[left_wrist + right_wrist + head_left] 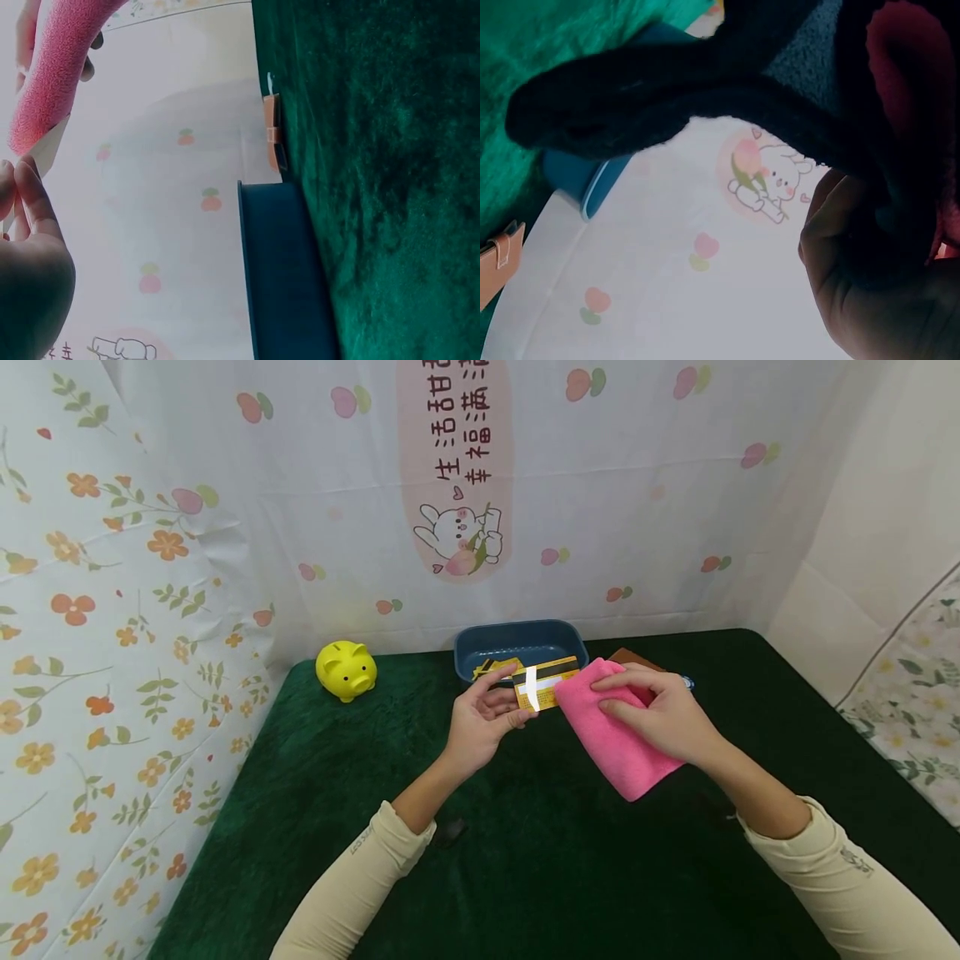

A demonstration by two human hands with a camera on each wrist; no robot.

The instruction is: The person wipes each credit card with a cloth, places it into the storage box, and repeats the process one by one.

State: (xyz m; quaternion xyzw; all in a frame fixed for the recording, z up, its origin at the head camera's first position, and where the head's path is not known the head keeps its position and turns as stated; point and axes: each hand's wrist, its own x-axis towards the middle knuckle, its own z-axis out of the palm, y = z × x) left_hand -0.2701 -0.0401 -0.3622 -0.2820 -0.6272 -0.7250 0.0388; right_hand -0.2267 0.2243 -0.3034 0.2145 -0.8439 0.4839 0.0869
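Note:
My left hand [480, 718] pinches a yellow bank card [546, 683] with a dark stripe along its top, its face turned toward the head camera. In my right hand [667, 710] is a folded pink cloth [611, 735], gripped between thumb and fingers. The cloth's edge meets the right end of the card. Seen from the left wrist, the pink cloth [56, 75] covers part of the card [51, 146] beside the left fingertips. The right wrist view shows the hand [855, 255] with cloth folds, mostly dark, hiding its grip.
Behind the hands stands a blue basin [517, 633] with yellow cards [498, 667] inside. A brown leather item with a strap [501, 255] lies right of it, partly hidden in the head view. A yellow piggy bank [345, 670] sits at the back left of the green-covered table [337, 827].

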